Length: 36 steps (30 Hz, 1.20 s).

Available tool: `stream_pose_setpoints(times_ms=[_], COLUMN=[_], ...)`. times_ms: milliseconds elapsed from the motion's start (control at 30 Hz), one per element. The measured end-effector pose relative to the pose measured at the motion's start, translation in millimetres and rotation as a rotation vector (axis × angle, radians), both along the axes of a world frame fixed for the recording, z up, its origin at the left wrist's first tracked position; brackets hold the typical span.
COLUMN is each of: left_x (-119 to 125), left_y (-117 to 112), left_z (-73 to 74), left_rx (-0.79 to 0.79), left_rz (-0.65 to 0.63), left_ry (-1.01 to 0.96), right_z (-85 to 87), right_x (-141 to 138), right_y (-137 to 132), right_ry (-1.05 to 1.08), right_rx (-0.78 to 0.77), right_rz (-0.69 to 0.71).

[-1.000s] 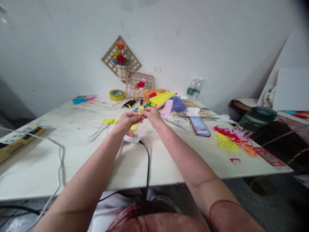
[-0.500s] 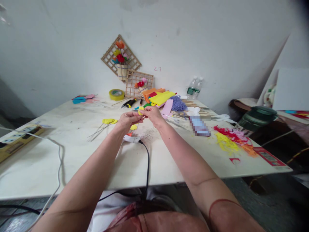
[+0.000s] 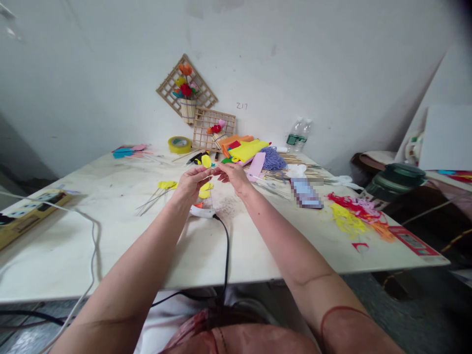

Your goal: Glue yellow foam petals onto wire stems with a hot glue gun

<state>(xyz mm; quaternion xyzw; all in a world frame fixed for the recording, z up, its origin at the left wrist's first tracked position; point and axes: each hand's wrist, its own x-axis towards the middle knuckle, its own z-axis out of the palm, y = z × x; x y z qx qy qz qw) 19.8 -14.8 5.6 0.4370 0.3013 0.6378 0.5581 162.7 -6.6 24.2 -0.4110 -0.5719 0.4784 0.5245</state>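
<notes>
In the middle of the table, my left hand is closed in a pinch, and a yellow felt petal stands upright just above its fingertips. Any stem under the petal is hidden by the fingers. Close against it, my right hand has its fingertips pressed together; what they hold is too small to make out. Below the hands lie loose yellow petals, an orange scrap and a white corded tool, probably a glue gun. To the left rest yellow petals on thin wire stems.
Behind are yellow tape, black-yellow cutters, folded felt and purple yarn. A phone and coloured scraps lie right. A power strip sits left; a black cord crosses the front edge.
The yellow petal, earlier between the fingertips of both hands, now stands higher and further left above my left fingers. My right fingers have come off the petal and sit lower.
</notes>
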Motion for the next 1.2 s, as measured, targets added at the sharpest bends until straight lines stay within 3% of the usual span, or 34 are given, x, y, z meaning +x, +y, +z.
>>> stream_pose_setpoints(times_ms=[267, 367, 567, 733, 967, 1200], left_x=[-8.9, -10.7, -9.6, -12.7, -20.1, -20.7], left_y=[9.4, 10.7, 6.9, 1.5, 2.8, 3.6], left_z=[-1.9, -1.4, 2.3, 6.8, 7.6, 6.2], left_rx=[0.030, 0.024, 0.038, -0.013, -0.003, -0.027], left_rz=[0.204, 0.248, 0.200, 0.106, 0.206, 0.282], left_ry=[-0.097, -0.126, -0.156, -0.135, -0.093, -0.054], right_z=[-6.4, -11.7, -22.0, -20.9, -16.7, -20.7], right_x=[-20.5, -30.2, -36.7, -30.7, -23.7, -22.6], right_y=[-17.6, -21.8, -16.9, -12.9, -16.5, -14.5], right_ry=[-0.083, -0.041, -0.022, -0.009, -0.072, -0.110], right_rx=[-0.060, -0.073, -0.038, -0.039, -0.068, -0.019], right_rz=[0.160, 0.157, 0.070, 0.095, 0.212, 0.242])
